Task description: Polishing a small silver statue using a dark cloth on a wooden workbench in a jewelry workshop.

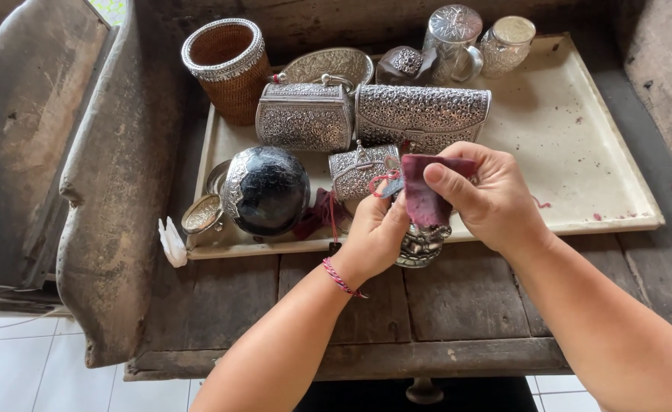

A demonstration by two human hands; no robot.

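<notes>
Two hands [435, 210] gripping maroon cloth [424, 200], small silver ornament [421, 246], cream tray [572, 137]

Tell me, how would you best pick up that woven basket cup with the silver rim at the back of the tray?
Probably by the rim, from above. The woven basket cup stands upright with its mouth open, so fingers could slip inside and pinch the silver band. Its left side is free, while the embossed silver box sits close on its right, which leaves little room for a side grip there.
</notes>
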